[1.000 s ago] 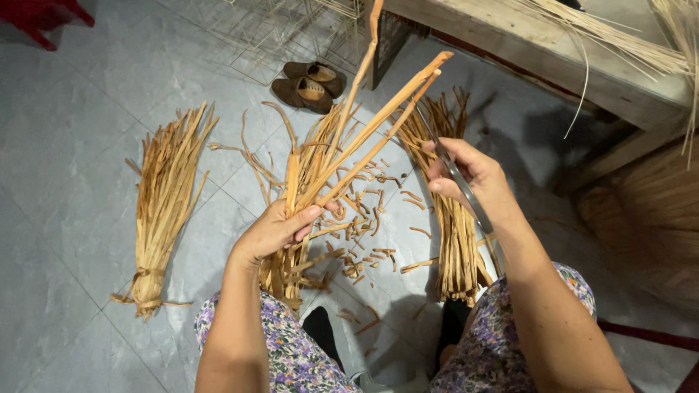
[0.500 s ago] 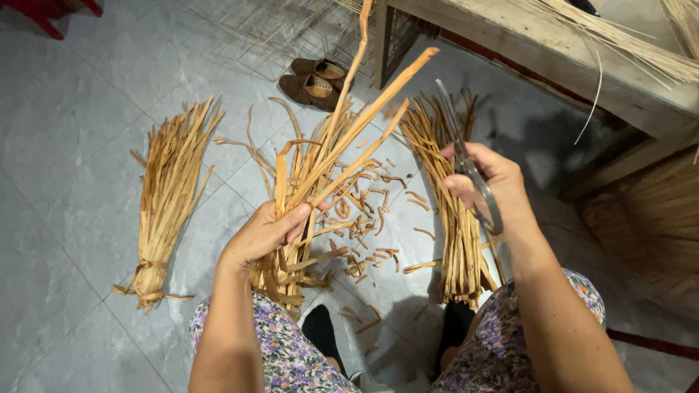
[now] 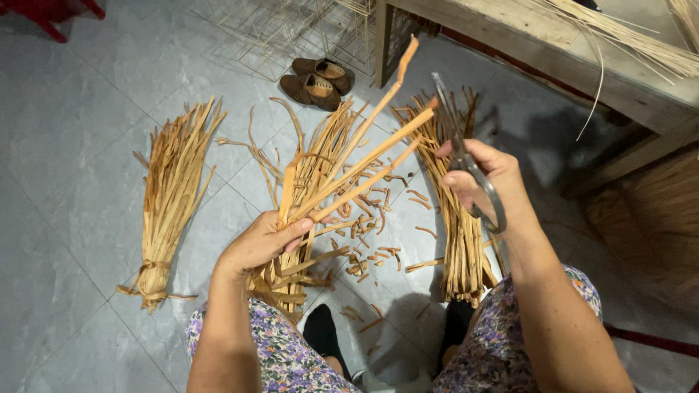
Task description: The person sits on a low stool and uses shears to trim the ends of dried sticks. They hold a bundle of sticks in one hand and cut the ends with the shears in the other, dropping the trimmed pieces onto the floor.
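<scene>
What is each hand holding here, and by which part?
Left hand grips a bunch of flat straw strips near its lower end; right hand holds scissors by the handle loops.

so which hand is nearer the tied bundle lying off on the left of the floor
Left. The left hand grips strips just right of the tied bundle; the right hand, holding scissors, is much farther right.

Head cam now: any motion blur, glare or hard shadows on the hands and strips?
Head view: left hand and its held strips sharp; scissors in right hand slightly soft; no glare on grey floor; soft shadows beside the bundles; wide-angle bending at the bench.
</scene>
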